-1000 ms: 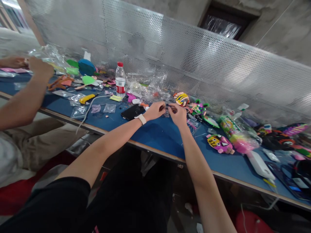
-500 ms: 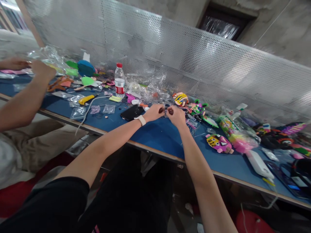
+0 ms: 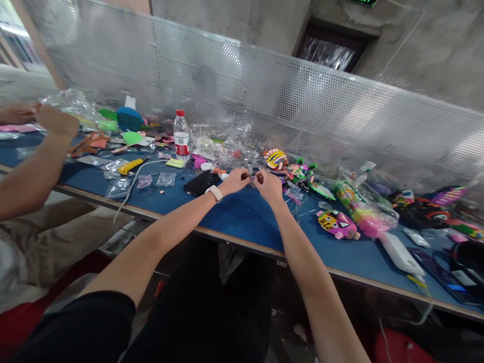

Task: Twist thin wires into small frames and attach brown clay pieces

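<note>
My left hand (image 3: 236, 181), with a pale band (image 3: 215, 193) at the wrist, is closed in a pinch above the blue table (image 3: 242, 217). Close beside it, my right hand (image 3: 269, 185) pinches too, the fingertips of both almost meeting. Whatever lies between the fingers is too small or too hidden to name. Just left of my left hand rests a black phone-like slab (image 3: 201, 183). Past my fingers lie crumpled clear plastic (image 3: 232, 146) and a yellow-striped clay figure (image 3: 275, 158). A pink and yellow clay animal face (image 3: 338, 224) is off to the right.
A red-capped water bottle (image 3: 181, 138) stands at the back left, near a yellow cutter (image 3: 130, 166) and a white cable (image 3: 132, 186). A perforated metal screen (image 3: 264, 91) backs the table. At far left, a co-worker's hands (image 3: 56, 121) are at work. A white device (image 3: 401, 254) lies right.
The camera view has tilted slightly, so the table sits a little lower and further left. My hands keep their pinched pose close together, with hardly any shift.
</note>
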A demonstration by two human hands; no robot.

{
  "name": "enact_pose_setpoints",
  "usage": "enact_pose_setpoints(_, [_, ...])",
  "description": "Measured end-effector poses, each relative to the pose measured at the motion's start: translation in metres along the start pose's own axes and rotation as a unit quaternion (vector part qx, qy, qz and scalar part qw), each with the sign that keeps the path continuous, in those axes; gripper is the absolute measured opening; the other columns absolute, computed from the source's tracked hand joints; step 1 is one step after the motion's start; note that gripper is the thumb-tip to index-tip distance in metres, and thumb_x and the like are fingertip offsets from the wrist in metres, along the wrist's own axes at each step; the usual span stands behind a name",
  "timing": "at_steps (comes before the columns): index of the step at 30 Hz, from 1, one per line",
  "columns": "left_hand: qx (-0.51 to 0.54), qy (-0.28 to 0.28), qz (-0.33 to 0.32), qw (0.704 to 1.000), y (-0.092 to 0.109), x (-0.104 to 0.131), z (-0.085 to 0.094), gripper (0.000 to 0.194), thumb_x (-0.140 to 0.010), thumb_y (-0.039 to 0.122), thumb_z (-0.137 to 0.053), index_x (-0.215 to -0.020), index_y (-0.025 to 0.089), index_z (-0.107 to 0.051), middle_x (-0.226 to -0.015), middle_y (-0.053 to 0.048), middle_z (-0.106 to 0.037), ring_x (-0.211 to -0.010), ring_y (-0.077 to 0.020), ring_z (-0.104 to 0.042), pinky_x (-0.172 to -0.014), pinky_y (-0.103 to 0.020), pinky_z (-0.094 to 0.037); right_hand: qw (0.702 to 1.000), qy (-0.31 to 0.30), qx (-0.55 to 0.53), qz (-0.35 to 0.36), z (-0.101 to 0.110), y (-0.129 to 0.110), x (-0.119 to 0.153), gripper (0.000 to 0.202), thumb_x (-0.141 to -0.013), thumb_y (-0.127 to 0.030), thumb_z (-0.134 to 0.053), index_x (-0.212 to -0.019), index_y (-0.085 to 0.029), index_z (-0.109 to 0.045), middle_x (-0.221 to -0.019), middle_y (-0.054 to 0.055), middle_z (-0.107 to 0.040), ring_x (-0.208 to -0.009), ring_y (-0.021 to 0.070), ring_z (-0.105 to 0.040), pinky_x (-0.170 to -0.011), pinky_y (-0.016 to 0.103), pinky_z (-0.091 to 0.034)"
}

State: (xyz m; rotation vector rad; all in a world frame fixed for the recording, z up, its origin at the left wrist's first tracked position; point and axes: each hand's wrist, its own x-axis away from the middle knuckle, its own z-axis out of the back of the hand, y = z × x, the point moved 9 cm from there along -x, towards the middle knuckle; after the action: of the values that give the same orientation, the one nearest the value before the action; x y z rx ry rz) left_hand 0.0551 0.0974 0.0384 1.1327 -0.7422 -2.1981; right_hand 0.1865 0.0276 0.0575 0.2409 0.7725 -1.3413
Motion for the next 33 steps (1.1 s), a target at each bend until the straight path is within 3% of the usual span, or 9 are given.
enact_pose_setpoints(8, [-0.023, 0.001, 0.003, 1.0, 0.002, 0.002, 0.001, 0.013, -0.084, 0.011, -0.067, -0.073, 0.018, -0.065, -0.069, 0.002, -0.062, -0.066, -0.0146, -0.053, -0.07, -0.03, -0.037, 0.999, 0.003, 0.027, 0.033, -0.006, -0.011, 0.003, 0.015, -0.1, -0.02, -0.056, -0.098, -0.023, -0.071, -0.096, 0.01, -0.08, -0.08, 0.0251, -0.069, -0.066, 0.031, -0.041])
enact_pose_setpoints(14, [-0.028, 0.02, 0.001, 0.999, -0.001, 0.002, 0.001, 0.014, -0.087, 0.013, -0.067, -0.074, 0.019, -0.065, -0.069, 0.001, -0.063, -0.065, -0.0144, -0.052, -0.069, -0.029, -0.037, 0.999, -0.01, 0.029, 0.04, -0.01, -0.01, 0.003, 0.021, -0.104, -0.018, -0.054, -0.104, -0.022, -0.074, -0.106, 0.013, -0.081, -0.089, 0.0278, -0.074, -0.073, 0.033, -0.048])
enact_pose_setpoints(20, [-0.022, 0.029, 0.021, 0.999, 0.001, 0.003, 0.003, 0.014, -0.092, 0.016, -0.068, -0.078, 0.019, -0.065, -0.074, -0.001, -0.067, -0.07, -0.0156, -0.055, -0.073, -0.03, -0.041, 0.993, 0.034, -0.115, 0.01, 0.001, 0.007, -0.002, 0.021, -0.104, -0.027, -0.058, -0.106, -0.02, -0.078, -0.106, 0.013, -0.085, -0.095, 0.0302, -0.079, -0.091, 0.041, -0.06])
enact_pose_setpoints(26, [0.027, -0.019, 0.061, 0.998, -0.003, 0.003, -0.005, 0.02, -0.094, 0.016, -0.062, -0.074, 0.019, -0.064, -0.072, -0.002, -0.066, -0.068, -0.0166, -0.056, -0.07, -0.032, -0.043, 0.966, 0.064, -0.244, -0.062, 0.0, 0.028, -0.003, 0.024, -0.097, -0.041, -0.068, -0.102, -0.019, -0.08, -0.098, 0.013, -0.086, -0.089, 0.0305, -0.081, -0.087, 0.044, -0.064])
enact_pose_setpoints(33, [0.088, -0.005, 0.067, 0.994, -0.005, 0.002, -0.006, 0.022, -0.091, 0.013, -0.06, -0.07, 0.019, -0.061, -0.067, -0.002, -0.064, -0.066, -0.0151, -0.054, -0.07, -0.031, -0.043, 0.945, 0.074, -0.313, -0.063, -0.008, 0.031, -0.002, 0.037, -0.096, -0.053, -0.071, -0.114, -0.021, -0.075, -0.088, 0.008, -0.083, -0.08, 0.0284, -0.079, -0.083, 0.044, -0.065])
